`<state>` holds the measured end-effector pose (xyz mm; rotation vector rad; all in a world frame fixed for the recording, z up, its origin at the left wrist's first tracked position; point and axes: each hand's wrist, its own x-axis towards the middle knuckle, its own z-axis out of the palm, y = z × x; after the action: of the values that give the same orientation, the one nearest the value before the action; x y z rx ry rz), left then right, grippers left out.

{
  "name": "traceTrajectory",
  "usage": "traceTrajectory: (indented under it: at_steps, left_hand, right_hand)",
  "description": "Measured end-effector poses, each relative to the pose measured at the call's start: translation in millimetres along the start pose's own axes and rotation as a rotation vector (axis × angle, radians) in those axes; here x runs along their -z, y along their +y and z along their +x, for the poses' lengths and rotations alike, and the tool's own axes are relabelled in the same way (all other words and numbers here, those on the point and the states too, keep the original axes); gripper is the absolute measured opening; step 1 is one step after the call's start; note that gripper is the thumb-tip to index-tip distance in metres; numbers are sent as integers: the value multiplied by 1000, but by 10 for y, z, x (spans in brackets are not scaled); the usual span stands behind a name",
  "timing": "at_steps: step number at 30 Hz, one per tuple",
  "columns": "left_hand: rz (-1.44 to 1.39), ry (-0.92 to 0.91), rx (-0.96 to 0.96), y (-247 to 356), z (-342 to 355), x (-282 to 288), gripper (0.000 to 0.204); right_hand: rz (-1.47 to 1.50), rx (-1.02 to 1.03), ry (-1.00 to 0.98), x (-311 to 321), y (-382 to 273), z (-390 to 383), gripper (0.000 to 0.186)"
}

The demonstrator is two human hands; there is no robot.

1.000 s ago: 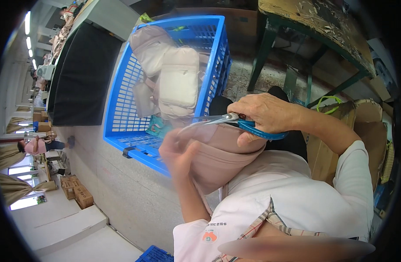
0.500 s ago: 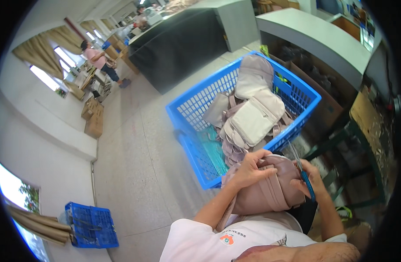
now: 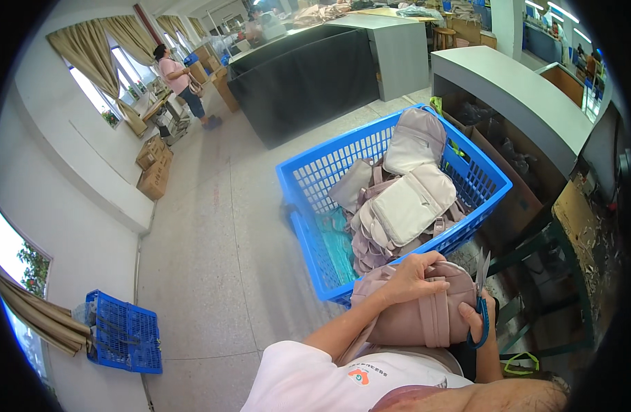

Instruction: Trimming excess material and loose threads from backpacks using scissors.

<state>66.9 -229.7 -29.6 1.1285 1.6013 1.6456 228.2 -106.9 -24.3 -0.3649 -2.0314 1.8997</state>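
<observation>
A dusty-pink bag [image 3: 398, 326] with straps rests against my body, in front of the white shirt. My left hand [image 3: 415, 280] is closed on its upper part, thumb lying over a strap. In my right hand [image 3: 490, 333] is a pair of scissors [image 3: 481, 275] with blue handles, blades pointing up and slightly parted. The right thumb touches the bag's right side. Just beyond my hands, a large blue plastic basket [image 3: 350, 135] holds several pink and pale-cream bags [image 3: 408, 209] in a pile, with turquoise plastic sheeting [image 3: 336, 233] at its left end.
A dark stool-like frame [image 3: 580, 295] stands close on my right, beside a grey-topped counter [image 3: 514, 89]. Ahead is a black-fronted table [image 3: 308, 82]. Another blue basket [image 3: 126, 333] and cardboard boxes [image 3: 154, 172] lie along the left wall. A person [image 3: 178, 79] stands at the far left.
My view has shifted, so the room sits lower in it. The scissors have swung from tilting up-left to nearly upright. My left hand keeps its hold on the bag.
</observation>
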Motion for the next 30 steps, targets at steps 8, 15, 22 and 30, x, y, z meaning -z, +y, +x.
traceTrajectory:
  at_steps: [8, 15, 22, 30]
  left_hand:
    - [24, -16, -16, -65, -27, -80, 30]
    - [104, -12, 10, -146, -23, -70, 35]
    - [109, -12, 25, -238, 43, -79, 35]
    - [145, -26, 53, -192, 63, -70, 34]
  right_hand:
    - [67, 7, 76, -22, 85, -115, 44]
    - [54, -15, 62, 0, 150, -129, 42]
    - [88, -15, 87, 7, 253, -98, 40]
    - [77, -44, 102, 28, 287, -102, 40]
